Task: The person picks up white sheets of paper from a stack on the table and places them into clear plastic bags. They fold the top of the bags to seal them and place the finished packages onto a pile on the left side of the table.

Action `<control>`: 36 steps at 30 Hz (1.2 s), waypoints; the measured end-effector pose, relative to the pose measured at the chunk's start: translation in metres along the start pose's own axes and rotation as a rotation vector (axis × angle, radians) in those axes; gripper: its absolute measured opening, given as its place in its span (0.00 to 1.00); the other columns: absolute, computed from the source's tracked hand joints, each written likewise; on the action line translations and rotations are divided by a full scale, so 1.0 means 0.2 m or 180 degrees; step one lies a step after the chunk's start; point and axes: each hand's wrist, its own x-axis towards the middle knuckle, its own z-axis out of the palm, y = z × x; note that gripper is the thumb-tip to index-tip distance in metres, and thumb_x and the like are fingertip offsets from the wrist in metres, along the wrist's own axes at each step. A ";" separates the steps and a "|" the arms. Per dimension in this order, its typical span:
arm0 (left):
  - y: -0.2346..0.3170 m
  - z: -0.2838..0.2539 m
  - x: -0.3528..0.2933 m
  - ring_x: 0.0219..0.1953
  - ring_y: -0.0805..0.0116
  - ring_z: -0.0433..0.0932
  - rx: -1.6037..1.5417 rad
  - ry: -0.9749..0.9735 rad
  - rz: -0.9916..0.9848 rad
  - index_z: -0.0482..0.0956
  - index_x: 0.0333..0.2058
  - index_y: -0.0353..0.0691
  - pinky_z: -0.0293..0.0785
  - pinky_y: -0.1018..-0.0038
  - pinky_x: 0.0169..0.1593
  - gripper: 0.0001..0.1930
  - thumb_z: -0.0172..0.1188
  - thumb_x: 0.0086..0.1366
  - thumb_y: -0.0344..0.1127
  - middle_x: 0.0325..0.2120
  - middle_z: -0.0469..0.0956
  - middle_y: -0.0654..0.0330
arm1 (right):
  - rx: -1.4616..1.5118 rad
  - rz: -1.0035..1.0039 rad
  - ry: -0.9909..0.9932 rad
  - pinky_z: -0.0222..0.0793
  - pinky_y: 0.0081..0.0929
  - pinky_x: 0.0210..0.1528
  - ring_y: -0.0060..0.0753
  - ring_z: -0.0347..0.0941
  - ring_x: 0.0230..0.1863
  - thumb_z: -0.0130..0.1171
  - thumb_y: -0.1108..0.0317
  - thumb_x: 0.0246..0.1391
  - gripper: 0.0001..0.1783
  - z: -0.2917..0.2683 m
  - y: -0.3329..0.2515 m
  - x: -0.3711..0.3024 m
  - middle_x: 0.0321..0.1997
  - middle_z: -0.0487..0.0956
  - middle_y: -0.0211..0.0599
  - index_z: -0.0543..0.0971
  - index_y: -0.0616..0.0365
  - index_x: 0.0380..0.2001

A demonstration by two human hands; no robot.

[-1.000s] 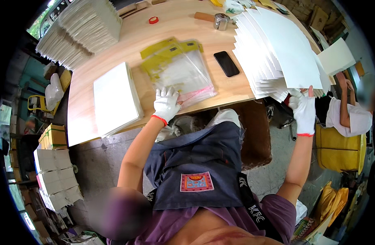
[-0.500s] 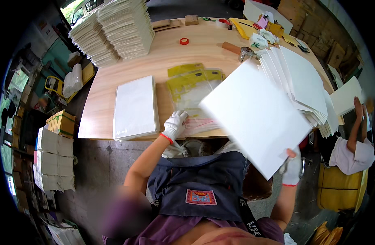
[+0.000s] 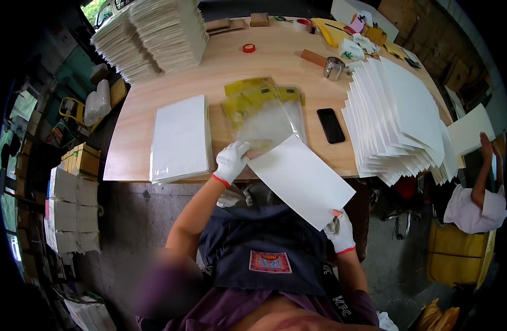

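Note:
My right hand (image 3: 340, 233), in a white glove with bare fingertips, grips the lower right corner of a white sheet of card (image 3: 304, 183). The sheet slants over the table's front edge, and its far left corner lies close to my left hand (image 3: 231, 161). That gloved hand pinches the near end of a clear plastic bag (image 3: 262, 118) with yellow printing, which lies on several similar bags. Left of the bags rests a stack of white sheets in clear plastic (image 3: 180, 138). A fanned pile of white sheets (image 3: 388, 121) stands at the right.
A black phone (image 3: 331, 126) lies between bags and fanned pile. Tall paper stacks (image 3: 168, 33) occupy the far left. Behind are a metal can (image 3: 334, 68), a brown roll (image 3: 312, 57) and red tape (image 3: 248, 48). At far right, another person's hands (image 3: 486, 144) touch a white sheet.
My right hand has brought the white sheet left and down, its corner now close to my left hand. The phone, hidden before, shows. My left hand has shifted slightly left, still at the bag.

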 end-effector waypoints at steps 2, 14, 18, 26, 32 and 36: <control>0.01 -0.04 0.03 0.31 0.51 0.72 -0.0631 0.0162 0.0238 0.75 0.34 0.43 0.71 0.64 0.34 0.14 0.49 0.49 0.20 0.28 0.73 0.54 | 0.0023 -0.0037 0.0150 0.70 0.33 0.53 0.38 0.72 0.52 0.50 0.73 0.53 0.22 0.03 0.03 -0.01 0.51 0.74 0.40 0.68 0.60 0.54; 0.06 -0.09 -0.02 0.28 0.58 0.74 -0.0189 0.0222 0.0186 0.76 0.40 0.47 0.71 0.65 0.31 0.22 0.50 0.46 0.19 0.28 0.71 0.58 | 0.0021 -0.0061 0.0024 0.72 0.25 0.52 0.28 0.71 0.51 0.48 0.72 0.58 0.20 0.26 0.11 -0.09 0.51 0.73 0.36 0.67 0.59 0.54; 0.06 -0.05 -0.12 0.33 0.57 0.76 -0.0301 0.0405 -0.0073 0.74 0.41 0.46 0.73 0.65 0.33 0.22 0.51 0.46 0.20 0.32 0.73 0.59 | -0.0016 -0.0025 0.0022 0.74 0.20 0.46 0.25 0.71 0.49 0.49 0.69 0.59 0.18 0.29 0.16 -0.13 0.50 0.73 0.32 0.68 0.58 0.53; 0.24 0.31 -0.22 0.49 0.64 0.72 -0.3972 0.2073 -0.1363 0.46 0.64 0.42 0.74 0.75 0.48 0.39 0.52 0.55 0.16 0.53 0.68 0.55 | -0.0047 0.0120 -0.0019 0.67 0.21 0.23 0.24 0.71 0.25 0.49 0.65 0.61 0.11 0.38 0.19 -0.19 0.30 0.75 0.32 0.70 0.58 0.43; 0.14 0.66 -0.25 0.50 0.55 0.72 -0.8016 -0.0359 -0.1897 0.63 0.57 0.38 0.69 0.60 0.55 0.26 0.37 0.70 0.51 0.52 0.70 0.52 | -0.0573 -0.0080 -0.0327 0.67 0.26 0.17 0.29 0.70 0.18 0.47 0.64 0.62 0.12 0.38 0.16 -0.23 0.25 0.76 0.39 0.69 0.60 0.43; 0.15 0.80 -0.42 0.54 0.54 0.70 -0.6693 -0.0472 -0.2057 0.59 0.61 0.39 0.70 0.62 0.55 0.31 0.36 0.68 0.56 0.56 0.67 0.52 | -0.0742 0.0288 -0.0224 0.72 0.28 0.23 0.31 0.75 0.27 0.49 0.64 0.62 0.13 0.42 0.14 -0.24 0.36 0.76 0.38 0.67 0.58 0.47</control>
